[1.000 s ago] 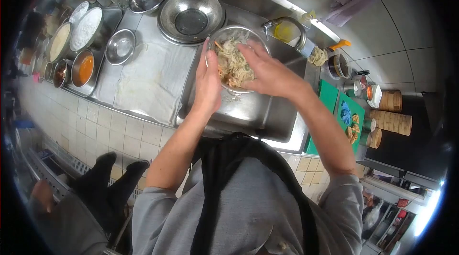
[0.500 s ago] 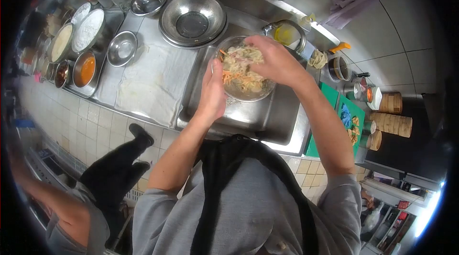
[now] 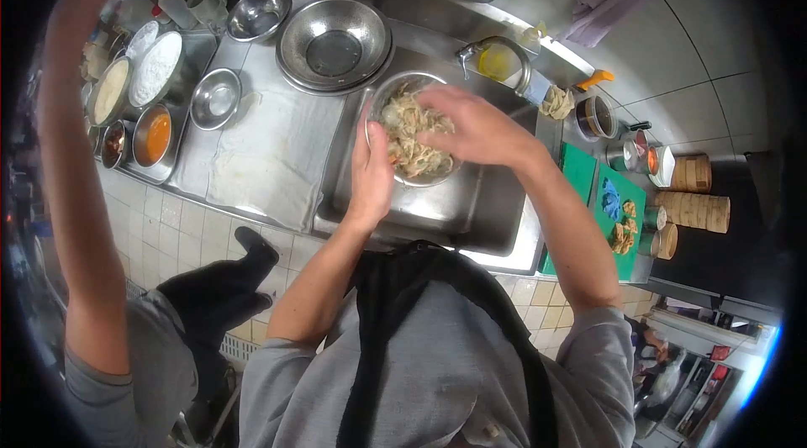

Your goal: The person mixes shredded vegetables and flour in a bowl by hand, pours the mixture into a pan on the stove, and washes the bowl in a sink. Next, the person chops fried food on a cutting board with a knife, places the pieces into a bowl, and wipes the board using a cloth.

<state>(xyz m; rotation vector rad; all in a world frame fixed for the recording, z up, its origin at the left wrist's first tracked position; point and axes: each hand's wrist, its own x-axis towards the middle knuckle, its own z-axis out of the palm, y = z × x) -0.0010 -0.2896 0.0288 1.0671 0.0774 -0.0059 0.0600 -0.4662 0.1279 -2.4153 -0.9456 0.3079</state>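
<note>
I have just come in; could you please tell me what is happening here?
A person has a metal bowl of shredded food mixture at the sink. The left hand holds the bowl's side; the right hand is in the bowl, at the mixture. Another person's arm stretches along the picture's left side.

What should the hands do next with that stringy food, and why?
Maybe the right hand should gently turn the stringy food over: it's reaching into it, the left hand holds the bowl's side, and the orange bits seem bunched near that thumb.
</note>
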